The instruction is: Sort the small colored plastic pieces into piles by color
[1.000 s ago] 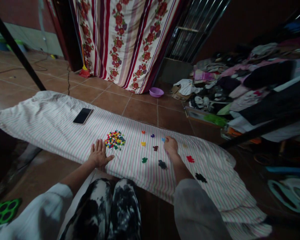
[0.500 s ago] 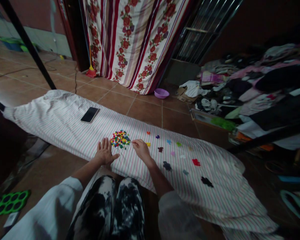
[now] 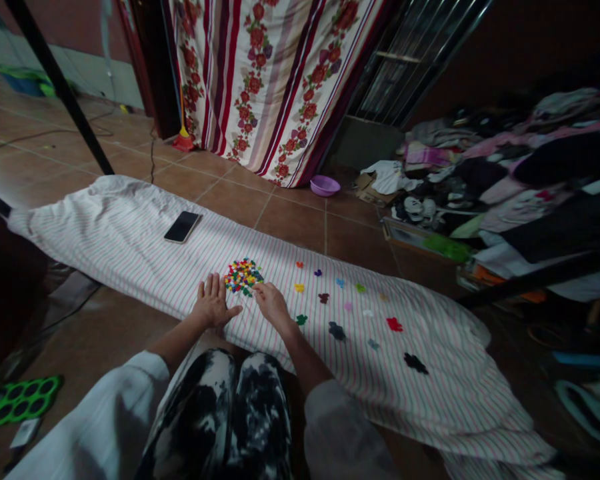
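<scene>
A pile of small mixed-colour plastic pieces (image 3: 243,273) lies on the striped cloth (image 3: 280,267). My left hand (image 3: 213,307) rests flat beside its left edge, fingers spread and thumb out. At the pile's lower right edge, the thumb and forefinger of my right hand (image 3: 273,307) are pinched together; whatever is between them is too small to make out. To the right are little one-colour groups, among them a yellow group (image 3: 299,288), a green group (image 3: 301,320), a dark grey group (image 3: 337,331), a red group (image 3: 395,325) and a black group (image 3: 415,363).
A phone (image 3: 183,227) lies on the cloth to the upper left. Beyond the cloth, a purple basin (image 3: 325,186) stands on the tiled floor before a floral curtain (image 3: 280,80). Clothes are heaped (image 3: 510,160) at the right. A green frame with round holes (image 3: 20,401) is at lower left.
My right hand has shifted left and slightly down along the pile's edge, uncovering the green group and more of the yellow one. My left hand stays flat beside the pile.
</scene>
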